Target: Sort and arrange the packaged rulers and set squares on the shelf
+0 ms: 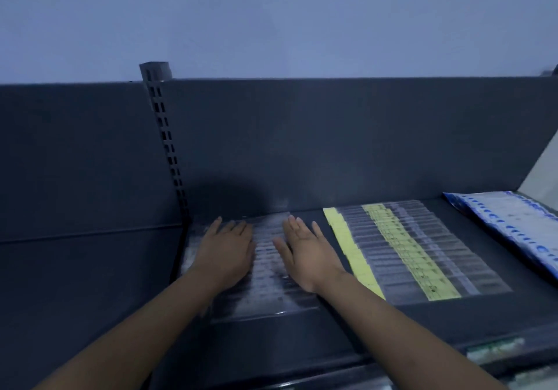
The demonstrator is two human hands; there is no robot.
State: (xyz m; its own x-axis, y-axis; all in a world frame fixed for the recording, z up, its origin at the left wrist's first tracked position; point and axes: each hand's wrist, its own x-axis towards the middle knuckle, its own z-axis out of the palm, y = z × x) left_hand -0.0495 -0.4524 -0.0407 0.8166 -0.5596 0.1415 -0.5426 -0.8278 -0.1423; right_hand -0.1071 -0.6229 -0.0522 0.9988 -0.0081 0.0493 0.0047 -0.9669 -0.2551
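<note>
Head view: on the dark shelf [332, 323], an overlapped row of clear packaged rulers [268, 269] is laid at the left, beside the slotted upright [164, 136]. The left hand [226, 247] and the right hand [305, 250] are pressed flat on it, fingers straight and spread, nothing gripped. Just to the right, a second row with yellow cards [422, 253] is seen. Blue-and-white packs [519, 232] are laid far right.

Dark shelf [347, 323] under three rows of packaged rulers [407, 247].
</note>
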